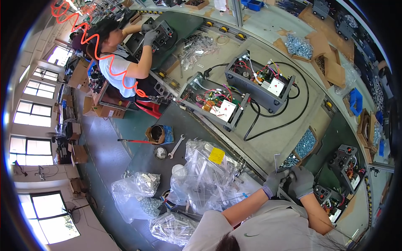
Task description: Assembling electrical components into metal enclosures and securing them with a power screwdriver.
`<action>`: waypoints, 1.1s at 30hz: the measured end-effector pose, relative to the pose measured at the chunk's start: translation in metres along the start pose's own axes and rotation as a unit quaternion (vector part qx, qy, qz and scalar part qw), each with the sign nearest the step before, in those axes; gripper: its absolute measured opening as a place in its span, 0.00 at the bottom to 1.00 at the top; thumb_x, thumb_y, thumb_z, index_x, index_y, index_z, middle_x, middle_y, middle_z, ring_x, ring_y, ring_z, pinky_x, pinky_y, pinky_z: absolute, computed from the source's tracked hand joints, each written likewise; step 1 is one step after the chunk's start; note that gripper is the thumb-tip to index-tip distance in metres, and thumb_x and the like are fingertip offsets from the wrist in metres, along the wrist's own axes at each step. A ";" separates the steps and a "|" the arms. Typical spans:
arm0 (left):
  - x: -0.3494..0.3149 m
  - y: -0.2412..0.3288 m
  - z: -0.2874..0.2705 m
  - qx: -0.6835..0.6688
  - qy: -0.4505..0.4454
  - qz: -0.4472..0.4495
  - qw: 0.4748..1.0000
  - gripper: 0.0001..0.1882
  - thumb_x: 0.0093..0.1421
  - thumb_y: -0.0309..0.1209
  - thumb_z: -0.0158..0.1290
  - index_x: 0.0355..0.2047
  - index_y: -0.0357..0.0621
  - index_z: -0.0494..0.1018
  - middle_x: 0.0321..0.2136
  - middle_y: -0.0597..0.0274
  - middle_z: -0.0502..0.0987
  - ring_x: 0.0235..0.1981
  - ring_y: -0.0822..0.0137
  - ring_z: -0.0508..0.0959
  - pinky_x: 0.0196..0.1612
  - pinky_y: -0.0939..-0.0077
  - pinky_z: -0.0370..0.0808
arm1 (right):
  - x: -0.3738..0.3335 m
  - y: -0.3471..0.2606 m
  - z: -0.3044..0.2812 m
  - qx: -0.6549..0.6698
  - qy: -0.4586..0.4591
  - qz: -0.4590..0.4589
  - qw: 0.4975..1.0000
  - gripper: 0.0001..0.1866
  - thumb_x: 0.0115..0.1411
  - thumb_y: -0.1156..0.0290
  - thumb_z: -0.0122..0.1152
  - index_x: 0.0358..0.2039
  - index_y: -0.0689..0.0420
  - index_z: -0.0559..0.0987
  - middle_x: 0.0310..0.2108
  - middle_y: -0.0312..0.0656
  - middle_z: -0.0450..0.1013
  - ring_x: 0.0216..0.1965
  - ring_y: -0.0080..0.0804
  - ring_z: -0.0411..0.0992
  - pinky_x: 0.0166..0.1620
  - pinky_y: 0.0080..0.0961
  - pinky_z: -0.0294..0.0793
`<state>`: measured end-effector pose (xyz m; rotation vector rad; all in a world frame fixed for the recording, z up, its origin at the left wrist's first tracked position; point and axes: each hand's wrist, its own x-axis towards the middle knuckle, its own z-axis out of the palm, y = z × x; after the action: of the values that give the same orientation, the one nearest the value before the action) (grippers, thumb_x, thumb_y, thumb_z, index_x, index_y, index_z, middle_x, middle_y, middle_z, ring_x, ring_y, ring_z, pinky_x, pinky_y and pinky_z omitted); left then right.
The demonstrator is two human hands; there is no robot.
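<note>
My left hand, in a grey glove, has its fingers closed round the lower end of a thin flat metal piece that sticks up from it. Close beside it, my right hand, also gloved in grey, has its fingers curled in toward the left one. Whatever lies between the right fingers is hidden. Just beyond both hands are cardboard boxes of small shiny screws or fasteners. Farther off on the bench, two open grey machine housings show coloured wires and white blocks inside.
Clear plastic bags of metal parts lie left of my hands, with a wrench and an opened carton beyond. A black cable loops across the bench. More open units stand at right. A co-worker handles a panel at far left.
</note>
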<state>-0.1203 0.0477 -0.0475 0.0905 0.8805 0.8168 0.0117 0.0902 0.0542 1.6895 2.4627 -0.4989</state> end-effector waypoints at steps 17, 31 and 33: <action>-0.028 -0.039 0.042 0.319 0.136 0.070 0.935 0.14 0.64 0.37 0.58 0.42 0.40 0.81 0.26 0.61 0.80 0.28 0.71 0.75 0.33 0.71 0.73 | -0.062 0.029 0.007 0.054 -0.036 0.097 0.993 0.10 0.52 0.64 0.66 0.35 0.50 0.82 0.31 0.47 0.78 0.34 0.50 0.77 0.38 0.45 0.75; -0.013 -0.024 0.003 0.245 0.139 0.141 0.949 0.08 0.65 0.31 0.55 0.35 0.38 0.79 0.25 0.66 0.79 0.27 0.77 0.75 0.33 0.76 0.73 | -0.013 -0.007 0.004 0.038 -0.078 0.096 0.992 0.11 0.56 0.60 0.62 0.38 0.49 0.79 0.32 0.46 0.78 0.33 0.50 0.77 0.36 0.46 0.75; -0.015 -0.022 0.004 0.230 0.139 0.122 0.956 0.09 0.65 0.31 0.55 0.35 0.38 0.79 0.25 0.66 0.79 0.27 0.77 0.75 0.32 0.76 0.72 | -0.011 -0.010 0.006 0.028 -0.093 0.100 0.990 0.11 0.57 0.59 0.61 0.38 0.50 0.79 0.32 0.46 0.77 0.33 0.51 0.77 0.36 0.47 0.75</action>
<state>-0.1097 0.0227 -0.0435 0.5110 1.3351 0.8519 0.0062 0.0755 0.0537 1.7955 2.1431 -0.6730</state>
